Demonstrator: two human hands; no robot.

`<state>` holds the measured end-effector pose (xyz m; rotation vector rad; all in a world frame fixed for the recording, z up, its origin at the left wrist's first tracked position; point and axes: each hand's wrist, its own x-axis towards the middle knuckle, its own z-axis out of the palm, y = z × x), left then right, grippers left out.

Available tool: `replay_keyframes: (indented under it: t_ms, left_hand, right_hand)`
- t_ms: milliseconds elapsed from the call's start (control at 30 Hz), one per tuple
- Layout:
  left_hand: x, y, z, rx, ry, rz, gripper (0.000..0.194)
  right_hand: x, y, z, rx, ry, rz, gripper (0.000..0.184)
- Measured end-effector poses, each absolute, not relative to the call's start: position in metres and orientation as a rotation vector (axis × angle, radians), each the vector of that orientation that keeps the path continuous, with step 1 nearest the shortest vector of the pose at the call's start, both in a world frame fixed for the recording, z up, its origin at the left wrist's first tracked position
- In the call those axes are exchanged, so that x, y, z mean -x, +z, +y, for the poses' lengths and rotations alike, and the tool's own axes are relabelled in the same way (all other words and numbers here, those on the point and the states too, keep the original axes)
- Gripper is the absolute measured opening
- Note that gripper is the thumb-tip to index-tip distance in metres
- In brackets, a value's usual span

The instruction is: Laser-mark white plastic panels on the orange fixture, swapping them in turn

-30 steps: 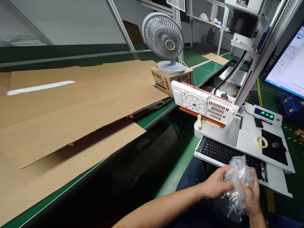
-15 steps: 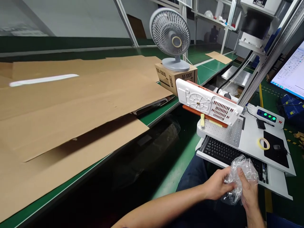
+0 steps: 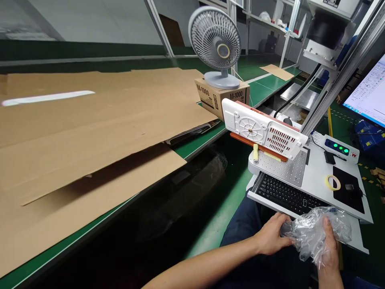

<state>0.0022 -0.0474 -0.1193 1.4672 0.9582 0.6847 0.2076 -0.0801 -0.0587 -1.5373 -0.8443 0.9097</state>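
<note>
Low down, both hands, left hand (image 3: 272, 237), right hand (image 3: 329, 245), clasped on crumpled clear plastic bag (image 3: 315, 230), before keyboard (image 3: 285, 195).

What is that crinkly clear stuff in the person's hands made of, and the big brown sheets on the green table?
The crumpled clear bag, held by the left hand and right hand, looks like thin plastic film: see-through, glossy, with sharp shiny creases. The large brown sheets look like cardboard: matte, flat and stiff, with straight cut edges; whether corrugated cannot be told.
</note>
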Motion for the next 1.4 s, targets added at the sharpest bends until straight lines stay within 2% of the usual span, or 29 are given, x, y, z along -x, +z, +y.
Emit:
replay_keyframes:
  t_ms: [100, 200, 367, 567, 733, 900, 1033, 1100, 1300, 1400]
  left_hand:
    - [-0.009, -0.116, -0.049, -1.212, 0.652, 0.931, 0.042]
    - [-0.011, -0.106, -0.045, -0.968, 0.774, 0.834, 0.042]
    - [-0.004, -0.085, -0.038, -1.103, 0.870, 0.734, 0.040]
    - [0.004, -0.067, -0.035, -1.333, 0.826, 0.645, 0.042]
    - [0.018, -0.060, -0.019, -1.532, 0.776, 0.551, 0.029]
    - [0.064, -0.052, 0.015, -1.426, 0.902, 0.669, 0.053]
    - [0.118, -0.055, 0.056, -1.431, 1.147, 0.989, 0.044]
    - [0.146, -0.061, 0.080, -1.408, 1.282, 1.106, 0.046]
    - [0.238, -0.076, 0.173, -1.163, 1.532, 1.476, 0.079]
    - [0.278, -0.075, 0.225, -1.152, 1.550, 1.644, 0.100]
  right_hand:
    - [-0.205, -0.060, -0.081, 1.589, 1.004, -0.687, 0.069]
    - [-0.199, -0.063, -0.082, 1.607, 1.081, -0.592, 0.071]
    - [-0.180, -0.067, -0.083, 1.495, 1.251, -0.694, 0.086]
    - [-0.167, -0.059, -0.080, 1.499, 1.199, -0.937, 0.065]
    - [-0.181, -0.044, -0.062, 1.540, 1.065, -1.069, 0.058]
    - [-0.204, -0.028, -0.026, 1.594, 0.900, -0.901, 0.071]
    - [-0.228, -0.019, 0.015, 1.582, 0.831, -0.952, 0.084]
    - [-0.234, -0.015, 0.037, 1.604, 0.835, -1.016, 0.086]
    - [-0.215, -0.007, 0.120, 1.740, 0.789, -1.269, 0.083]
    - [-0.196, -0.015, 0.166, 1.749, 0.733, -1.375, 0.092]
